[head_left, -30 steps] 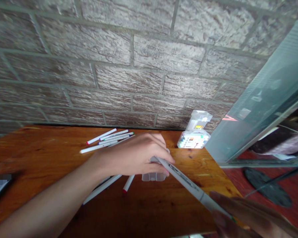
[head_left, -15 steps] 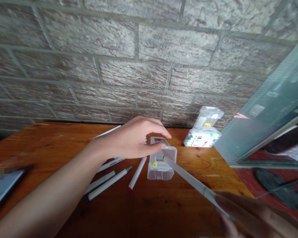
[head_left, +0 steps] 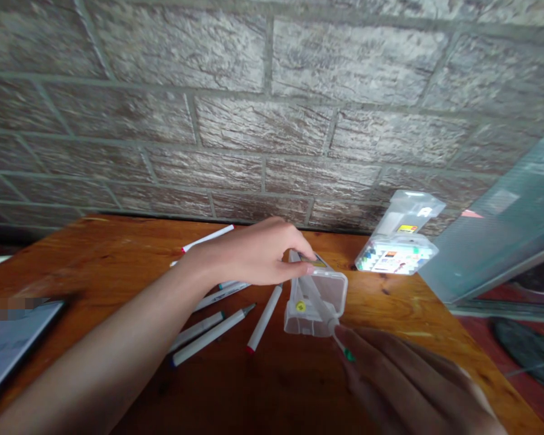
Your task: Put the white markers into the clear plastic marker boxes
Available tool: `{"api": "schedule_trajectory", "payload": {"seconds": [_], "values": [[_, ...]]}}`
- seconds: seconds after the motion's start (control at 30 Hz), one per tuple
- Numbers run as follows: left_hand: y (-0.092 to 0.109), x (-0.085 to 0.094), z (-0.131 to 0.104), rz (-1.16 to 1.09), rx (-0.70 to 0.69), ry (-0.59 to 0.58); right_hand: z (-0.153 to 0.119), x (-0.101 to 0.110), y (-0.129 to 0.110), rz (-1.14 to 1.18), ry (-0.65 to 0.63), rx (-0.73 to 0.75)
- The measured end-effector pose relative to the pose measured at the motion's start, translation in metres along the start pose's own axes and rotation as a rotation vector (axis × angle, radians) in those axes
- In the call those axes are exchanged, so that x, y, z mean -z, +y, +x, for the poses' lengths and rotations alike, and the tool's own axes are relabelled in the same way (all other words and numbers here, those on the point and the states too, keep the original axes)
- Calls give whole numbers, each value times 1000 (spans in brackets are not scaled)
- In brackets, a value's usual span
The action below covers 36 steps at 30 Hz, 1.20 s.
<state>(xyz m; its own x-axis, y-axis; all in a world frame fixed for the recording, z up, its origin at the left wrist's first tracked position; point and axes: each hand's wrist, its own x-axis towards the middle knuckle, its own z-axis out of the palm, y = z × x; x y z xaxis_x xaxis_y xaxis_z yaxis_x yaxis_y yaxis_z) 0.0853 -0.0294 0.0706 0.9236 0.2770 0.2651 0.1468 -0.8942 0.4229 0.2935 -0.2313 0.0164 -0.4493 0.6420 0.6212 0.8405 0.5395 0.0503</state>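
A clear plastic marker case (head_left: 315, 327) stands on the wooden table, its open side facing me. Inside it lies a marker with a yellow end (head_left: 301, 307). My left hand (head_left: 272, 251) reaches over from the left, thumb and fingers curved around the case's upper edge. A white marker with a green end (head_left: 320, 305) is pinched in my right hand (head_left: 390, 374), its far part inside the case beside the yellow-ended one. Several loose white markers lie near my left wrist, among them a red-ended marker (head_left: 263, 320) and a blue-ended marker (head_left: 213, 337).
A second clear case (head_left: 396, 257), full of markers with its lid raised, stands at the right by the brick wall (head_left: 263, 127). At the left edge is a tablet-like screen (head_left: 18, 344). Another red-ended marker (head_left: 208, 238) lies at the back of the wooden table (head_left: 118, 241).
My right hand has moved left and forward, sliding the green-ended marker deeper into the case. My left hand has stayed at the case. The view has shifted slightly.
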Motion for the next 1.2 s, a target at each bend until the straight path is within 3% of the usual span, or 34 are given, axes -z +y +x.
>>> {"api": "schedule_trajectory", "payload": {"seconds": [0.27,0.5,0.73,1.2], "values": [[1,-3,1,-69,10,-13,16,-25,2,-39,-14,-8],[1,-4,2,-90,21,-9,33,-34,1,-57,-5,-14],[1,-4,3,-40,17,5,31,-44,2,-73,-63,-63],[4,-4,2,-42,44,-31,30,-45,1,-60,-110,-133]]}}
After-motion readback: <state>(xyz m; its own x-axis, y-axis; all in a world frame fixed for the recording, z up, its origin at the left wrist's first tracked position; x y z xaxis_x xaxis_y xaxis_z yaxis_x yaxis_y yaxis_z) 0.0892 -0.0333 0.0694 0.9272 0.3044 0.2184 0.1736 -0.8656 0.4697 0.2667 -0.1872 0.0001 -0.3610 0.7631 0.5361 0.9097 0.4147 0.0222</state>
